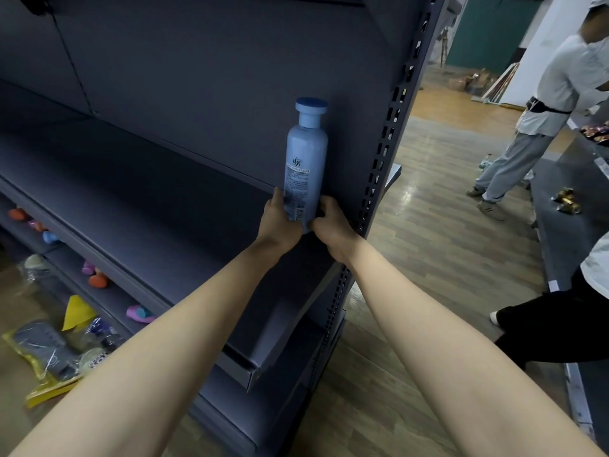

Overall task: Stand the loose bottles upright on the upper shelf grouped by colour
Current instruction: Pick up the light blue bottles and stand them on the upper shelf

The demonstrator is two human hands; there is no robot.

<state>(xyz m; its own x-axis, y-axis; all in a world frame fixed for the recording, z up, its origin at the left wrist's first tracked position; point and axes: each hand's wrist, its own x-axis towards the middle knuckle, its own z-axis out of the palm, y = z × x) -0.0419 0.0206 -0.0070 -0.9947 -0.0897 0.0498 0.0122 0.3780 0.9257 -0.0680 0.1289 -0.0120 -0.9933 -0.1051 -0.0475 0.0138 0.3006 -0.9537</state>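
Light is uneven. The wooden floor point(438, 258) on the right is bright, with a white glare patch streaking its boards beside the perforated upright point(379, 179). The grey back panel point(197, 94) and the upper shelf point(148, 192) sit in dim, bluish shade that deepens toward the top left corner. The light-blue bottle point(304, 159) is sharp enough to show its label, though the small print cannot be read. The forearms point(184, 341) are evenly lit and stretched wide toward the bottom corners by the wide-angle lens, which also bows the upright. The coloured objects point(98, 280) low on the left are dark and soft, and the far background is slightly blurred.
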